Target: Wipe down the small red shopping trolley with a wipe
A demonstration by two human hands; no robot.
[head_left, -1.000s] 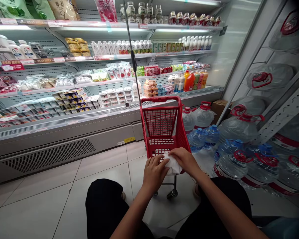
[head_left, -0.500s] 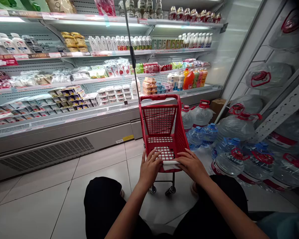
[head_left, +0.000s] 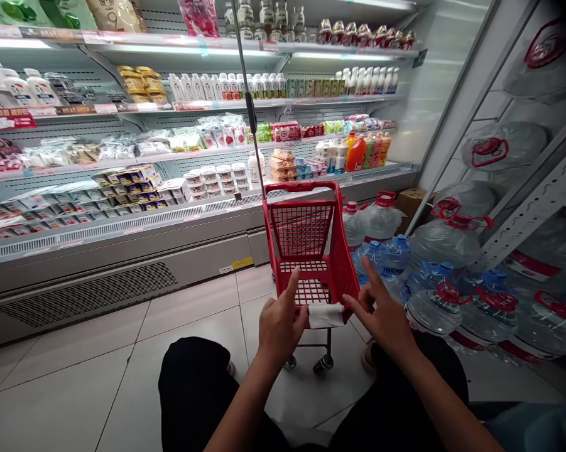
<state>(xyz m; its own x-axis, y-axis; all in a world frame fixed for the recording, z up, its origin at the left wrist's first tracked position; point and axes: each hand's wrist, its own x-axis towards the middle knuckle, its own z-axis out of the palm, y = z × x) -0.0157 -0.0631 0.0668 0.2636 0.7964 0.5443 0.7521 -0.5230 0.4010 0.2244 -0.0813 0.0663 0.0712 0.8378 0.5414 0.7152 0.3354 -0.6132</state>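
A small red shopping cart stands on the floor in front of my knees. A folded white cloth lies over its near rim. My left hand is at the cloth's left end, with the thumb pressed on it, the index finger raised and the other fingers curled. My right hand is at the cloth's right end, fingers spread and lifted, only the thumb tip touching it. The cart's basket looks empty.
An open refrigerated shelf unit with dairy packs, bottles and cups runs along the left and back. Large water jugs crowd the floor and a metal rack to the right. A thin pole rises behind the cart. The floor is white tile.
Both hands were bunched over the cloth, then flattened it along the cart's rim. Now the fingers of both hands have lifted off and only the thumbs stay at its ends.
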